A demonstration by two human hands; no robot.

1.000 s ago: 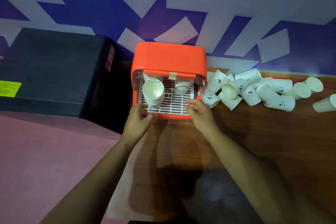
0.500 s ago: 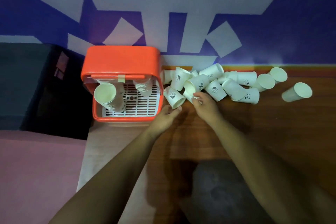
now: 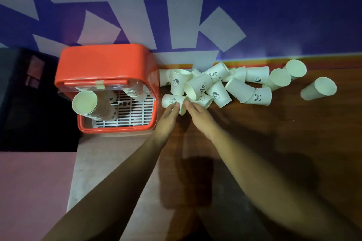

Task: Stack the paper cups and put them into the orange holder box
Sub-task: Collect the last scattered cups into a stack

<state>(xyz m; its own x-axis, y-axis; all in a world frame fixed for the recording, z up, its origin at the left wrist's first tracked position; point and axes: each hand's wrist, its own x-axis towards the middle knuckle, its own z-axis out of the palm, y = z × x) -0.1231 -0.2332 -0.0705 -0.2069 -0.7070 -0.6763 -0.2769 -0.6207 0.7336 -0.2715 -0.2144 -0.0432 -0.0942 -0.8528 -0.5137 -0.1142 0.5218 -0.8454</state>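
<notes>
Your left hand [image 3: 168, 112]: straight fingers touching a smooth tapered paper cup [image 3: 172, 101], lying just right of the orange holder box [image 3: 101, 60].
Your right hand [image 3: 197, 115]: fingertips at its rim; grip unclear.
Loose cups [image 3: 240, 90]: heaped farther right.
Nested stack [image 3: 101, 106]: ribbed, tilted, inside the box.

No full word is showing legibly. The tilted paper cup [image 3: 201, 88] is displaying black marks resembling "olo". The panda cup [image 3: 261, 97] is carrying a panda-face print. The neighbouring cups [image 3: 176, 85] are bearing small black cartoon figures.

left hand [image 3: 168, 113], right hand [image 3: 198, 116] off orange holder box [image 3: 101, 64], now on lying cup [image 3: 170, 100]
</notes>
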